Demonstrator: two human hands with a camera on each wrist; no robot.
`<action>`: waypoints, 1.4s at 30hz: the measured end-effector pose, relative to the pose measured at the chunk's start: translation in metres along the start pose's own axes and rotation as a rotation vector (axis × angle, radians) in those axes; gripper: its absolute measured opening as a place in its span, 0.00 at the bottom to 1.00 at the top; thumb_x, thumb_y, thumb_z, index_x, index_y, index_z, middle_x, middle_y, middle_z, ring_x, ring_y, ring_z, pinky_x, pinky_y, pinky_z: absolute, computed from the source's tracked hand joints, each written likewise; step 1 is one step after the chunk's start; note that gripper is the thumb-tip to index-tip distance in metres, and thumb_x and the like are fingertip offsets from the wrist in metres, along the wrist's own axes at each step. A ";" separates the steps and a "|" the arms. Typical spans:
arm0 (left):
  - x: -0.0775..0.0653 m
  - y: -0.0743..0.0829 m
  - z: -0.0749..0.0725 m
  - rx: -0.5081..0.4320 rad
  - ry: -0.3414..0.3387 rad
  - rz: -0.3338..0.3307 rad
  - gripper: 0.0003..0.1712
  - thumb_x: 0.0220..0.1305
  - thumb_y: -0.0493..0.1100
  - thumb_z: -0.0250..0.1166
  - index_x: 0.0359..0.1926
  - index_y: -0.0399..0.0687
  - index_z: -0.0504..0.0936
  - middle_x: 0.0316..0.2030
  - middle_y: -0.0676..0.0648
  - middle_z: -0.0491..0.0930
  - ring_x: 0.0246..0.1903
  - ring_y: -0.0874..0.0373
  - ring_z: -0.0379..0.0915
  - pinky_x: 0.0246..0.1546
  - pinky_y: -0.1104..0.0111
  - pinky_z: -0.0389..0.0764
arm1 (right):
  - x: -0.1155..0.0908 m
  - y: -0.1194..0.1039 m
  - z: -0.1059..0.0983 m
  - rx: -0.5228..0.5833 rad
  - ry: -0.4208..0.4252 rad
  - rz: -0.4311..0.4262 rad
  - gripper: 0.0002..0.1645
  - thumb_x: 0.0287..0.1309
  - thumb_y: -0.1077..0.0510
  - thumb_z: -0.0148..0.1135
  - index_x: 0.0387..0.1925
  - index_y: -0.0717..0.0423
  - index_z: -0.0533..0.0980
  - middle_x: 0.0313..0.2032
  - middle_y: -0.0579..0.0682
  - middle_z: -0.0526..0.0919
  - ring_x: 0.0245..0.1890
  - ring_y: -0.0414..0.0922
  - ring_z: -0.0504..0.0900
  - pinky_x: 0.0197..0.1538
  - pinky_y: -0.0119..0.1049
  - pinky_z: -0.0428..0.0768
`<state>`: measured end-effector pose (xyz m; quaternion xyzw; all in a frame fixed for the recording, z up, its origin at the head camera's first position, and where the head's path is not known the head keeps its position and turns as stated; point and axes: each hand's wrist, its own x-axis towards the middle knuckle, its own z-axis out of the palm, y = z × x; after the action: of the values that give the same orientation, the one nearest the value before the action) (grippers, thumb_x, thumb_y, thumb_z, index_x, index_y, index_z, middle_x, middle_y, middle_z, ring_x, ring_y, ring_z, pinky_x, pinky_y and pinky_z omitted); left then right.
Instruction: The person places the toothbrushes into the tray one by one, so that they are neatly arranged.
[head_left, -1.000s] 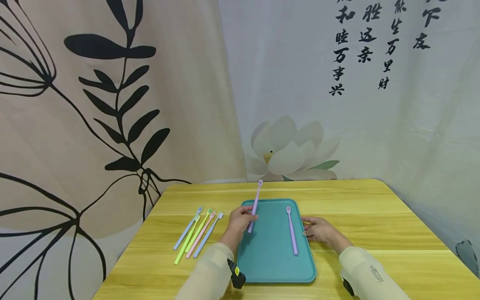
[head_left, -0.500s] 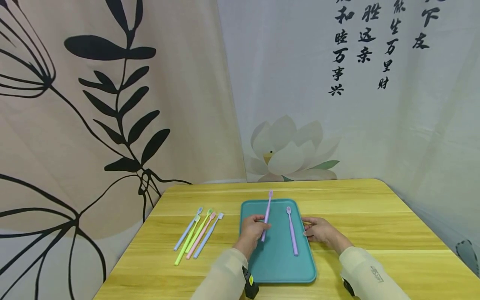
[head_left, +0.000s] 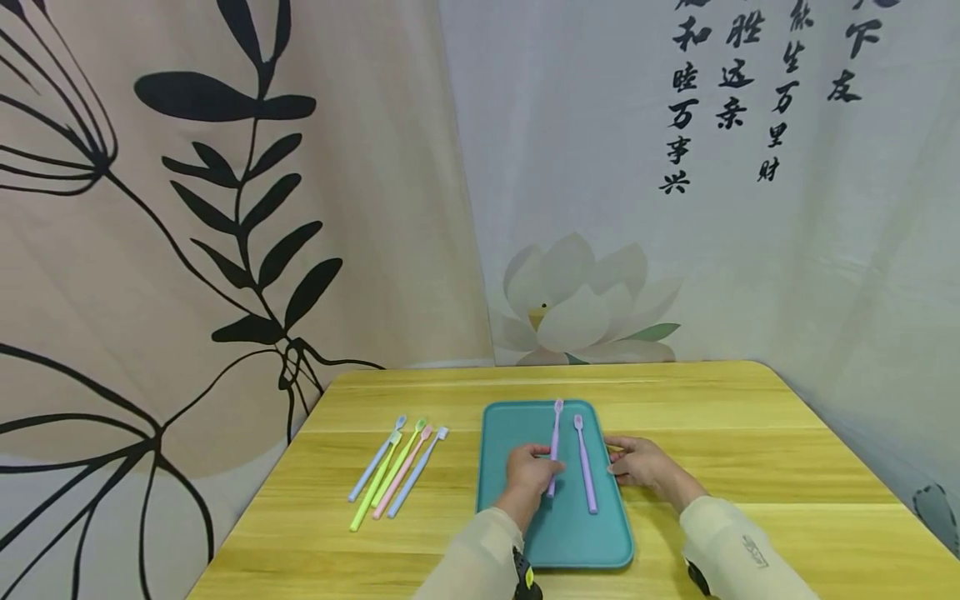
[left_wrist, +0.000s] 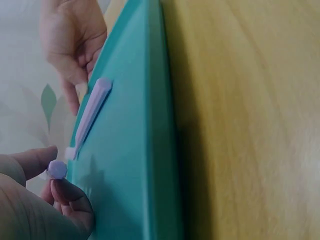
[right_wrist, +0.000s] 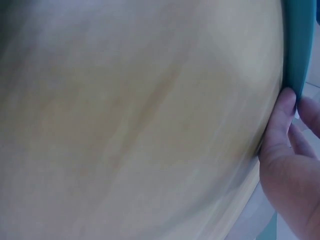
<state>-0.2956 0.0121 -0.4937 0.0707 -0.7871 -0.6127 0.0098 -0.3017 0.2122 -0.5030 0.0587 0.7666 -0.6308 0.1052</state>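
My left hand [head_left: 531, 477] pinches a purple toothbrush [head_left: 556, 442] between thumb and fingers, over the teal tray [head_left: 555, 542]. In the left wrist view the butt of the held toothbrush [left_wrist: 57, 169] points at the camera, just above the tray. A second purple toothbrush [head_left: 587, 467] lies on the tray near its right side, head toward the back. At the tray's right edge, my right hand [head_left: 643, 463] holds the rim. The right wrist view shows that hand's fingers [right_wrist: 286, 102] right at the tray's rim [right_wrist: 298, 45].
Left of the tray, several toothbrushes lie bunched on the wooden table [head_left: 300, 533]: blue ones [head_left: 417, 473], yellow-green ones [head_left: 375, 482] and a pink one [head_left: 402, 472]. A printed cloth [head_left: 375, 208] hangs behind the table's back edge.
My left hand has carried its purple toothbrush rightward and lower, from the tray's left edge to beside the lying toothbrush. The right hand stays at the rim.
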 end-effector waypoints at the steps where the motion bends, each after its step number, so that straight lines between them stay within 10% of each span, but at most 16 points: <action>1: -0.001 0.000 0.001 0.016 0.004 0.006 0.15 0.47 0.28 0.75 0.39 0.36 0.85 0.31 0.45 0.79 0.27 0.56 0.75 0.28 0.65 0.80 | 0.000 0.000 0.000 0.002 0.000 0.000 0.36 0.59 0.78 0.56 0.69 0.73 0.61 0.41 0.60 0.72 0.38 0.48 0.76 0.41 0.41 0.82; 19: -0.015 0.007 0.006 0.308 0.020 0.133 0.12 0.43 0.31 0.78 0.31 0.37 0.84 0.24 0.49 0.77 0.25 0.56 0.73 0.28 0.64 0.80 | -0.001 -0.002 -0.001 -0.018 -0.020 -0.007 0.37 0.60 0.76 0.58 0.70 0.73 0.60 0.42 0.59 0.73 0.39 0.47 0.77 0.43 0.39 0.82; 42: -0.012 0.005 0.009 0.307 -0.015 0.119 0.04 0.50 0.30 0.73 0.26 0.38 0.85 0.19 0.49 0.76 0.17 0.61 0.73 0.19 0.69 0.78 | -0.001 0.000 0.003 -0.013 -0.001 -0.013 0.36 0.58 0.78 0.57 0.69 0.75 0.60 0.40 0.60 0.73 0.36 0.47 0.77 0.40 0.41 0.82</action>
<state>-0.2851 0.0239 -0.4905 0.0203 -0.8743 -0.4841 0.0292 -0.3003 0.2093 -0.5030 0.0527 0.7708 -0.6266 0.1018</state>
